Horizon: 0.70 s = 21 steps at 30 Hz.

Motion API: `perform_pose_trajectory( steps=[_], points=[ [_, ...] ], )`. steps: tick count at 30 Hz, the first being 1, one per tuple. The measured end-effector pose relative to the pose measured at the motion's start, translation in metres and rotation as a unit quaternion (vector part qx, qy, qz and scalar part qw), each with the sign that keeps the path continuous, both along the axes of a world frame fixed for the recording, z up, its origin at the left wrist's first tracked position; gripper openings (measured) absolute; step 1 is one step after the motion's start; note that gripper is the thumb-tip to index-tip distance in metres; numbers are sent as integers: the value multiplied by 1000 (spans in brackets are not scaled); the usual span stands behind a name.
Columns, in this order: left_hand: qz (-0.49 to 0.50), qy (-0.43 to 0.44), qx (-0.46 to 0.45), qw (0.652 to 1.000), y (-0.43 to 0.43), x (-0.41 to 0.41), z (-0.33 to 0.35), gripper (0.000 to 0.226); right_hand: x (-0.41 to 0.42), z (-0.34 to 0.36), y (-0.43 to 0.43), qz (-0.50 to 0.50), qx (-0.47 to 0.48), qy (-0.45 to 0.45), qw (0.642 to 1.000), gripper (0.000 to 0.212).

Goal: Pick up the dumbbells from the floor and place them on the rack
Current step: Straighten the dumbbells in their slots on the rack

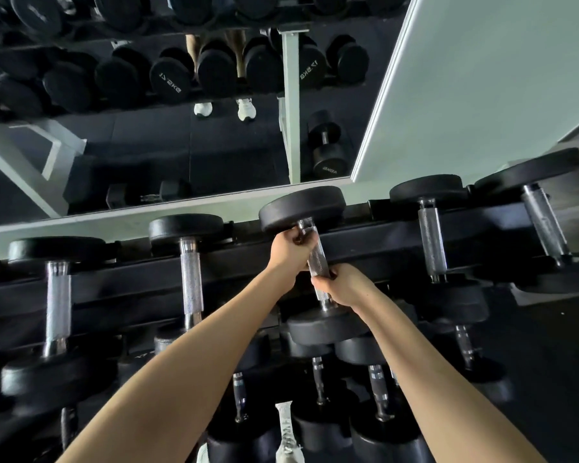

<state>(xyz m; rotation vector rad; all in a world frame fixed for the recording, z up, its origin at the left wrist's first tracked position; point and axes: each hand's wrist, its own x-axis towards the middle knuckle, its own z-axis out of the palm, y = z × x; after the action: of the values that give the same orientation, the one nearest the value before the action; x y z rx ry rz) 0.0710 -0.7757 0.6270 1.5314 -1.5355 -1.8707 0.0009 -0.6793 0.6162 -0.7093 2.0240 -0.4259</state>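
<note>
A black round-headed dumbbell (303,207) with a knurled silver handle hangs over the top tier of the black rack (234,262), between other racked dumbbells. My left hand (290,250) grips the far end of the handle, just under the upper head. My right hand (343,284) grips the near end, just above the lower head (325,325). Both arms reach forward from the bottom of the view.
Racked dumbbells flank the held one: two on the left (191,262), two on the right (432,242). Lower tiers hold several more (378,389). A wall mirror (181,135) behind the rack reflects dumbbells, the floor and a person's legs and white shoes.
</note>
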Motion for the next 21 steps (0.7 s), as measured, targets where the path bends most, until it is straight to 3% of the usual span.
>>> perform_pose_trajectory(
  steps=[12, 21],
  points=[
    [-61, 3, 27, 998, -8, 2, 1, 8, 13, -5, 1, -48, 29, 36, 998, 54],
    [-48, -2, 28, 998, -3, 3, 4, 12, 16, -1, 2, -44, 35, 35, 998, 42]
  ],
)
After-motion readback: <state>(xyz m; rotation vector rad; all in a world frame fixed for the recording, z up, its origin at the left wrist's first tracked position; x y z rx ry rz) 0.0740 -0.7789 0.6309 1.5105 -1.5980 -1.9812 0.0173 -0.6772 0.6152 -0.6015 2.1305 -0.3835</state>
